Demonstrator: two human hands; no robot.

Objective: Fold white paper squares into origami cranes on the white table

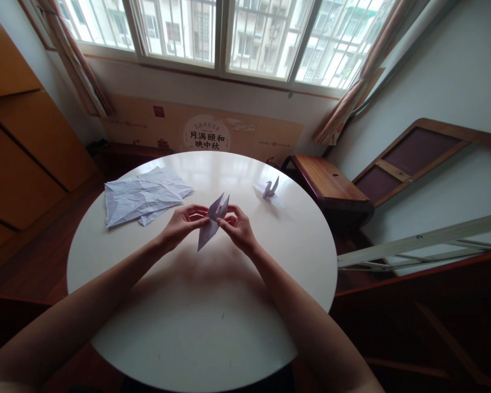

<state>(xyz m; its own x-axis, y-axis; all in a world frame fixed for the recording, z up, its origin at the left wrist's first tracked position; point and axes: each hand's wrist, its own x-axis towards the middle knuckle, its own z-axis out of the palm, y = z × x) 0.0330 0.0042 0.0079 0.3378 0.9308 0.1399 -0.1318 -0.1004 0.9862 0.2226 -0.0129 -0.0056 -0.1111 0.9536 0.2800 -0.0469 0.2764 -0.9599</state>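
Note:
Over the middle of a round white table (pixel 204 316) I hold a partly folded white paper figure (pixel 213 222), pointed at both ends. My left hand (pixel 181 224) pinches its left side with curled fingers. My right hand (pixel 238 226) pinches its right side. Both hands are closed on the paper, a little above the tabletop. A finished folded paper crane (pixel 270 189) stands on the table farther back to the right, apart from my hands.
A loose pile of creased white paper sheets (pixel 143 195) lies on the table's left back part. A wooden stool or bench (pixel 329 188) stands beyond the table at right. A wooden cabinet (pixel 28 147) is at left; windows and curtains run along the back.

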